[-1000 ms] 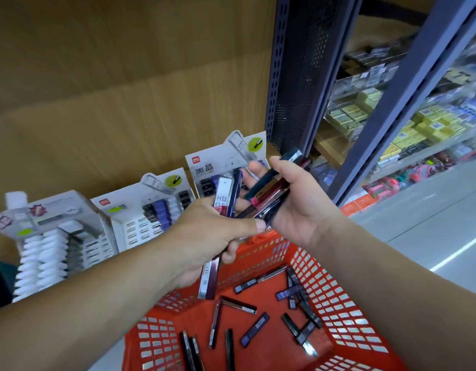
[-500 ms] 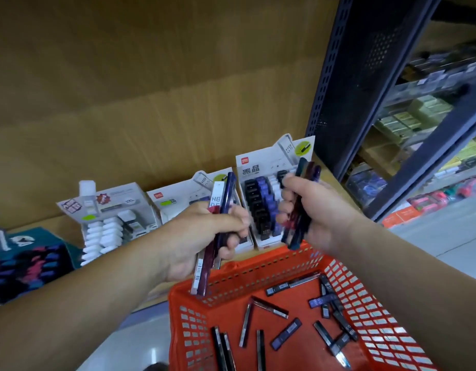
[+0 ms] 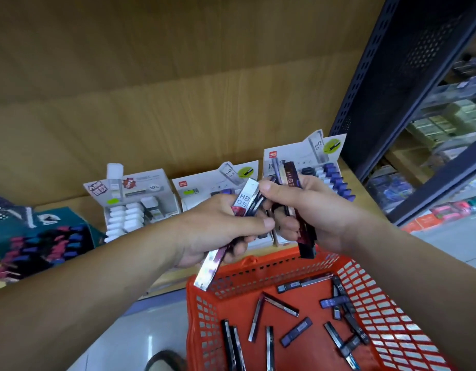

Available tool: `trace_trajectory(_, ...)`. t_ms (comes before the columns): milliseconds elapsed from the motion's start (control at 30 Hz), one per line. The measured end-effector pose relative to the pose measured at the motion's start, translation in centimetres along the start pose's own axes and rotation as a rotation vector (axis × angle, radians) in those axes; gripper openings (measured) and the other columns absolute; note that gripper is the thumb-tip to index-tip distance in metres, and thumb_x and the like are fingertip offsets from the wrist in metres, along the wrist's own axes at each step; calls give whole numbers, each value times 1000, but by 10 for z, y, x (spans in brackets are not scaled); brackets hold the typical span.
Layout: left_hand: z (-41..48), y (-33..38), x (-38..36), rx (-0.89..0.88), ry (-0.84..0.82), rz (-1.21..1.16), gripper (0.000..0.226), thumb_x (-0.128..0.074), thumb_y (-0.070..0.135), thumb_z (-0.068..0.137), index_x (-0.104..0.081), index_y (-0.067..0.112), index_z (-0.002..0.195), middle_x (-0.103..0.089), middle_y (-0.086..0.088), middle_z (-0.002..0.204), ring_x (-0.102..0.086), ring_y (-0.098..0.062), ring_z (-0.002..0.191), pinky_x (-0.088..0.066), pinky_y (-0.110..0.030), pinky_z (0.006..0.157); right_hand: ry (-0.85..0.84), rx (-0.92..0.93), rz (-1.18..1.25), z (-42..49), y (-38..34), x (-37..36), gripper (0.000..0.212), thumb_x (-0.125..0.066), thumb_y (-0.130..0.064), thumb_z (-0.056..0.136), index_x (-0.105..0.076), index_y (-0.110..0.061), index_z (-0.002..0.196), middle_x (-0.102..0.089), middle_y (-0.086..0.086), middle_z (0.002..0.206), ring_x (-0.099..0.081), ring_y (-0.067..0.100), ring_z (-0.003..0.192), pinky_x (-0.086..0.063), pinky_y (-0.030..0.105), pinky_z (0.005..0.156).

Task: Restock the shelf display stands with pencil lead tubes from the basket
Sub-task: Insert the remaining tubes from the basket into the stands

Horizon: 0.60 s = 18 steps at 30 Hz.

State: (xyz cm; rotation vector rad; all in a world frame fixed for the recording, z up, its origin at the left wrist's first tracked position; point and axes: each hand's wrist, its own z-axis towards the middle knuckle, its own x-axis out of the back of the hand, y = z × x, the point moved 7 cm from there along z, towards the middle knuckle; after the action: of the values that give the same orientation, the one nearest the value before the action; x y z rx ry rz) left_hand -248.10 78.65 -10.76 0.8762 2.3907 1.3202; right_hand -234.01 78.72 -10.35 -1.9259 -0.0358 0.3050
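My left hand [image 3: 215, 231] grips a couple of long pencil lead tubes [image 3: 231, 226], one marked HB 0.5, slanting down toward the basket. My right hand [image 3: 314, 210] holds a bunch of dark tubes [image 3: 298, 210] upright, its thumb touching the top of the left hand's tubes. Both hands hover above the far rim of the red basket [image 3: 258, 266], where several loose tubes [image 3: 279, 303] lie on the bottom. Behind the hands, three white display stands sit on the wooden shelf: left [image 3: 135, 199], middle [image 3: 204, 183] and right [image 3: 327, 162], the right one holding blue-capped tubes.
A teal box [image 3: 41, 236] of dark and pink items sits at the shelf's left. A dark metal shelf upright [image 3: 392, 76] rises on the right, with more stocked shelves [image 3: 445, 129] and grey floor beyond. A dark shoe tip [image 3: 164, 361] shows by the basket.
The hands have come together; my right thumb now touches the tubes in my left hand. The view has shifted so the stands sit more centred behind the hands.
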Motion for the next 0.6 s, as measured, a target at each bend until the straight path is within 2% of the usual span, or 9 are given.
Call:
trace_trajectory(67, 0, -1, 5, -19, 12, -7, 17, -74, 25, 94, -61, 17, 87, -57, -2, 68, -47, -15, 50, -33, -25, 48, 36, -19, 4, -4, 3, 13, 17, -66, -21, 100, -68, -5, 103, -53, 13, 73, -35, 15, 42, -31, 26, 45)
trace_trajectory(133, -1, 0, 7, -24, 9, -6, 18, -69, 26, 98, -59, 12, 91, -61, 0, 65, -46, -12, 46, -32, -23, 45, 82, -37, -1, -6, 7, 24, 19, -65, -14, 100, -70, -6, 116, -47, 15, 70, -33, 17, 42, -32, 26, 45)
trace_trajectory(200, 1, 1, 5, -20, 5, 2, 20, -64, 25, 101, -56, 8, 92, -59, 5, 54, -42, -10, 40, -32, -22, 43, 128, -39, -28, -7, 10, 32, 20, -63, -10, 100, -70, -9, 119, -41, 11, 60, -32, 19, 42, -32, 26, 45)
trace_trajectory(267, 5, 3, 1, -33, 6, 23, 19, -65, 22, 101, -56, 10, 91, -61, 2, 60, -40, -11, 43, -33, -24, 44, 164, -18, -72, -7, 8, 35, 21, -65, -10, 100, -68, -10, 120, -46, 9, 52, -34, 20, 41, -32, 27, 45)
trace_trajectory(333, 12, 4, -7, -50, -10, 80, 16, -67, 21, 100, -57, 11, 92, -63, -3, 71, -40, -14, 48, -34, -27, 47, 201, 41, -136, -8, -3, 39, 24, -71, -16, 97, -67, -11, 120, -62, 2, 58, -36, 21, 43, -32, 26, 44)
trace_trajectory(367, 14, 5, -11, -54, -17, 99, 16, -68, 21, 100, -56, 11, 93, -63, -3, 72, -40, -14, 49, -34, -27, 47, 208, 68, -200, -9, -9, 40, 26, -74, -20, 95, -67, -12, 119, -64, -2, 59, -37, 22, 45, -32, 27, 44)
trace_trajectory(500, 20, 11, -25, -61, -35, 168, 17, -67, 18, 99, -58, 11, 86, -61, 3, 57, -41, -14, 45, -34, -25, 45, 82, 78, -416, -15, -18, 29, 13, -75, -28, 94, -71, -16, 97, -52, -10, 47, -35, 21, 42, -29, 29, 45)
trace_trajectory(600, 22, 8, -26, -56, -49, 273, 14, -70, 21, 96, -65, 9, 89, -68, -2, 65, -45, -17, 47, -39, -25, 47, 52, 13, -384, -16, -10, 25, 17, -71, -27, 97, -67, -11, 95, -60, -9, 51, -36, 22, 43, -30, 28, 43)
